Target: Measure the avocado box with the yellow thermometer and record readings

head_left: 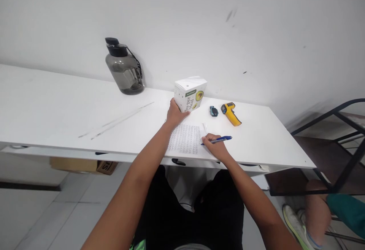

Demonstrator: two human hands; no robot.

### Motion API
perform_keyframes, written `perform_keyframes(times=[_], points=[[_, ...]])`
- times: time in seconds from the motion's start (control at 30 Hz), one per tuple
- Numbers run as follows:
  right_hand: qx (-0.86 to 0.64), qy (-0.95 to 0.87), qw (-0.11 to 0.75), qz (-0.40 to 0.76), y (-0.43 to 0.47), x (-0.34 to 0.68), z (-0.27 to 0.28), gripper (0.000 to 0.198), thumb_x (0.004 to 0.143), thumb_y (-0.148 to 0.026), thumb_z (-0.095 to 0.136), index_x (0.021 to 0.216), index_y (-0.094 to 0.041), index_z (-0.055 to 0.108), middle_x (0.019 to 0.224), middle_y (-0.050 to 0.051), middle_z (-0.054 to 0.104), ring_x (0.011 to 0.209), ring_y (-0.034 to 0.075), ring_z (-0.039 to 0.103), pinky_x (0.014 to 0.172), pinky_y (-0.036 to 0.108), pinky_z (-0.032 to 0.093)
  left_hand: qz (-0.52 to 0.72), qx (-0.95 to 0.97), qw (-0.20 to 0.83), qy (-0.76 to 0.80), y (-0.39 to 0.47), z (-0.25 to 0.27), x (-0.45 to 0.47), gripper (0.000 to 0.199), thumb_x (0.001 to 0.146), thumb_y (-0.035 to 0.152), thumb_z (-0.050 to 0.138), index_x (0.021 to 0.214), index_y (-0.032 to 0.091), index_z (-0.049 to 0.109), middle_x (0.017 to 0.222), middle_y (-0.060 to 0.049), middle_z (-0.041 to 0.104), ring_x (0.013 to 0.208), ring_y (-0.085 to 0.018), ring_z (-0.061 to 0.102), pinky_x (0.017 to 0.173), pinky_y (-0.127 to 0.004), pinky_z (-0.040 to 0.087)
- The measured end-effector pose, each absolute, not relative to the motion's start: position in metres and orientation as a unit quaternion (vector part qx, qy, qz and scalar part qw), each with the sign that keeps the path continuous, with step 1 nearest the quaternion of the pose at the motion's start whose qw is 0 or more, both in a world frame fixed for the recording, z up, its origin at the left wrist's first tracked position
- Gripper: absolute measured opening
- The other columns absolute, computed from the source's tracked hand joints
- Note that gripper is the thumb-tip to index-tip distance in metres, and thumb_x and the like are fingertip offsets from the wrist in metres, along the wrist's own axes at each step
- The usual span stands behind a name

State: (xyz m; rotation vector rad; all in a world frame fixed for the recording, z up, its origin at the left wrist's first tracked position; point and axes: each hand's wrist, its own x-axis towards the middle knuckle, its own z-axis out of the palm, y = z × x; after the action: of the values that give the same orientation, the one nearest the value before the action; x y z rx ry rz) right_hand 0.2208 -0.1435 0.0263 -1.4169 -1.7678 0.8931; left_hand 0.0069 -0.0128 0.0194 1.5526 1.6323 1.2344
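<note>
My left hand point(175, 114) is closed around the lower part of a white meal box point(189, 94), which stands on the table with avocado pictures and the words "Su-per Meal" on its front. In my right hand point(216, 148) is a blue pen point(221, 139), its tip pointing down at the right side of a sheet of paper point(184, 139). Rows of handwriting cover much of that sheet, which lies near the table's front edge between my hands. The base of the box is partly hidden by my left hand.
A large grey water jug point(124, 71) stands at the back left. Right of the box lie a small teal-and-black watch-like device point(213, 111) and a yellow infrared thermometer point(232, 114). A cardboard box point(82, 165) is under the white table point(57, 109). Another person's leg point(318, 208) shows at lower right.
</note>
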Motion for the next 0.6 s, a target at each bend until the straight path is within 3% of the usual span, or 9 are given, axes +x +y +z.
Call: perform_keyframes(times=[0.47, 0.6], points=[[-0.536, -0.683, 0.340, 0.361, -0.1443, 0.2217, 0.0256, 0.038, 0.080, -0.052, 0.056, 0.056, -0.025, 0.045, 0.056, -0.002, 0.051, 0.058, 0.016, 0.048, 0.059, 0.031, 0.037, 0.473, 0.574, 0.289, 0.602, -0.0084, 0.0141, 0.0067, 0.102, 0.063, 0.032, 0.089, 0.146, 0.026, 0.029, 0.148, -0.016, 0.054, 0.136, -0.043, 0.054, 0.110, -0.063, 0.046], [-0.528, -0.673, 0.379, 0.353, -0.1397, 0.2302, 0.0233, 0.039, 0.087, -0.054, 0.056, 0.061, -0.024, 0.054, 0.057, -0.001, 0.055, 0.061, 0.018, 0.054, 0.062, 0.031, 0.043, 0.464, 0.575, 0.290, 0.609, -0.0103, 0.0167, 0.0070, 0.101, 0.065, 0.034, 0.088, 0.146, 0.025, 0.028, 0.149, -0.017, 0.054, 0.134, -0.042, 0.056, 0.106, -0.060, 0.049]])
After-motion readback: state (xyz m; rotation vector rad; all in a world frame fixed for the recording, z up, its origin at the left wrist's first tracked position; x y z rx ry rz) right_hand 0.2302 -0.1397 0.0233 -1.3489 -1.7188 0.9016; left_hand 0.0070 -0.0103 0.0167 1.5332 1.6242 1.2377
